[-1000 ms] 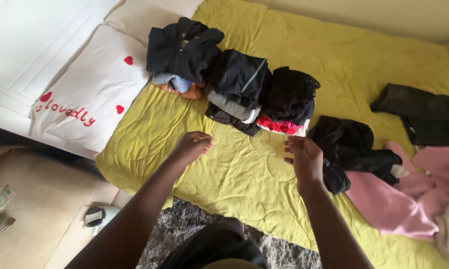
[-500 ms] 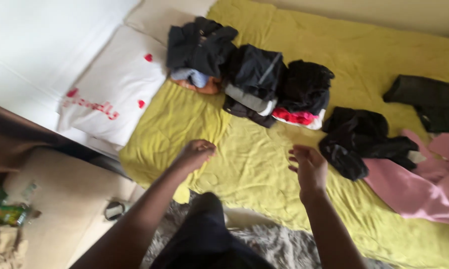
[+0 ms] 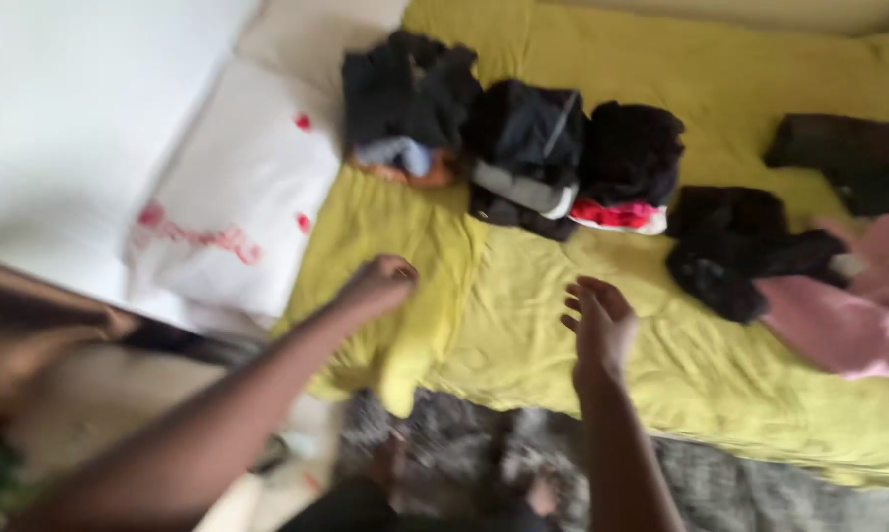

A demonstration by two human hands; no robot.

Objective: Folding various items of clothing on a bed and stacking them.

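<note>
hands hovered empty over the yellow-green bedspread (image 3: 523, 325): your left hand (image 3: 380, 284) loosely curled near its edge, your right hand (image 3: 598, 325) spread. you did best smoothing outward, clear of the folded dark clothes (image 3: 523, 148) beyond.

Bed (image 3: 720, 69) fills the middle and right of the view, bedspread (image 3: 523, 325) over it. Three folded clothes piles (image 3: 523, 148) sit in a row across the bed's far part. Pillow (image 3: 233, 207) lies left of the piles, at the bed's left end. Loose garment heap (image 3: 730, 251) lies right of the piles, another garment (image 3: 844, 163) behind it, a spread garment (image 3: 849, 315) at far right. Left hand (image 3: 377, 286) and right hand (image 3: 600, 325) are over the bed's near edge, apart. Rug (image 3: 740, 493) lies on the floor before the bed.
</note>
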